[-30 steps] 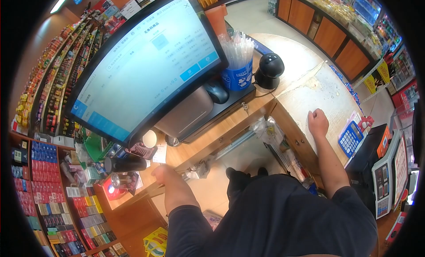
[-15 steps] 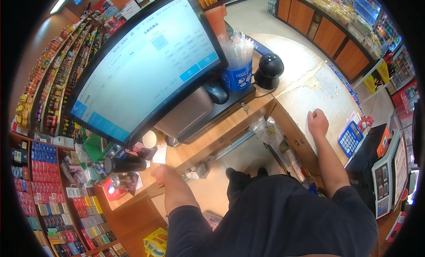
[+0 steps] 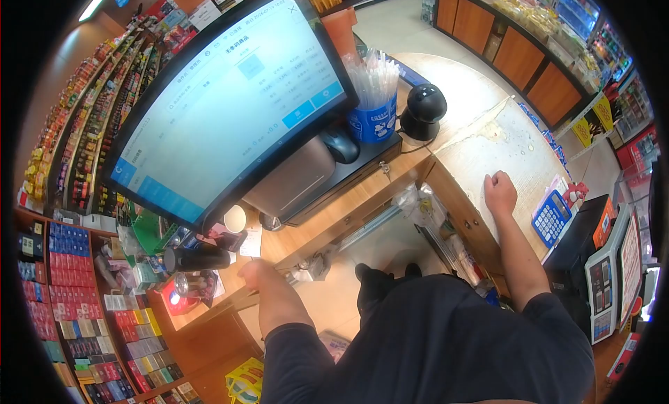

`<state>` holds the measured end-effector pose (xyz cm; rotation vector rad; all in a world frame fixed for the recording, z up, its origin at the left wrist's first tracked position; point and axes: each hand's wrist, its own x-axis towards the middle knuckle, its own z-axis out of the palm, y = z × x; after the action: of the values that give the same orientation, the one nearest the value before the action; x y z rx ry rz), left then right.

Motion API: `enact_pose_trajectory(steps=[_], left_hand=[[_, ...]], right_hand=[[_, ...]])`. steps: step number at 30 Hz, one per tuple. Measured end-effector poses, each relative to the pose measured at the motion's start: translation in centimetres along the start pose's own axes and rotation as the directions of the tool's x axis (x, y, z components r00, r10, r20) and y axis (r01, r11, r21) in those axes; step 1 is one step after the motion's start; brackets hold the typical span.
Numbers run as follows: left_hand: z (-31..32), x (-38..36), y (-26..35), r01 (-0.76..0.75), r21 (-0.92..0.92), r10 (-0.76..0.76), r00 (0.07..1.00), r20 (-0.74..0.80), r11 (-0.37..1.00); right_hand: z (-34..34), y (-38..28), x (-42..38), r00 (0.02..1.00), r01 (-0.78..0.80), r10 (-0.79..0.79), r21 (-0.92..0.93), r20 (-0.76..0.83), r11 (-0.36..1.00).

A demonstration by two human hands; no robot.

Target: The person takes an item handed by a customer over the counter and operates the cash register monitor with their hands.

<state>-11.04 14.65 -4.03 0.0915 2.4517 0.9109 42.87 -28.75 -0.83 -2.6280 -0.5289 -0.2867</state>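
Note:
My right hand [image 3: 500, 193] rests on the pale, worn counter top [image 3: 481, 141], its fingers curled into a fist with nothing showing in them. To the right of it lies a blue calculator [image 3: 552, 219]. My left hand [image 3: 252, 273] is at the edge of the wooden counter, just below a small white paper slip [image 3: 251, 242]; its fingers are mostly hidden. Close by are a black bottle lying on its side [image 3: 198, 259], a paper cup [image 3: 235, 219] and a clear jar [image 3: 187, 285].
A large lit monitor [image 3: 237, 111] stands ahead, with a blue tub of wrapped straws [image 3: 375, 118] and a black dome-shaped device [image 3: 424, 111] beside it. A scale [image 3: 605, 285] is at the right. Shelves of packs [image 3: 70, 272] line the left. An open gap lies under the counter.

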Motion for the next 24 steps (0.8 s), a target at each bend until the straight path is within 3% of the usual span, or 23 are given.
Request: enact_pose_trajectory(steps=[9, 11, 13, 24], left_hand=[[2.9, 5.2, -1.2, -0.098, 0.159, 0.101, 0.995, -0.011, 0.982], [1.8, 2.9, -0.7, -0.026, 0.027, 0.027, 0.999, -0.038, 0.999], [-3.3, -6.0, 1.5, 0.120, -0.230, -0.135, 0.989, -0.052, 0.966], [-2.9, -5.5, 1.4, 0.135, -0.264, -0.153, 0.987, -0.052, 0.955]], right_hand=[[-0.2, -0.3, 0.0, 1.000, -0.013, 0.013, 0.009, 0.008, 1.000], [-0.1, -0.2, 0.0, 1.000, -0.010, 0.010, 0.008, 0.006, 1.000], [-0.2, -0.3, 0.0, 1.000, -0.012, 0.012, 0.010, 0.009, 1.000], [0.0, -0.1, 0.0, 1.000, 0.002, -0.002, 0.006, -0.005, 1.000]])
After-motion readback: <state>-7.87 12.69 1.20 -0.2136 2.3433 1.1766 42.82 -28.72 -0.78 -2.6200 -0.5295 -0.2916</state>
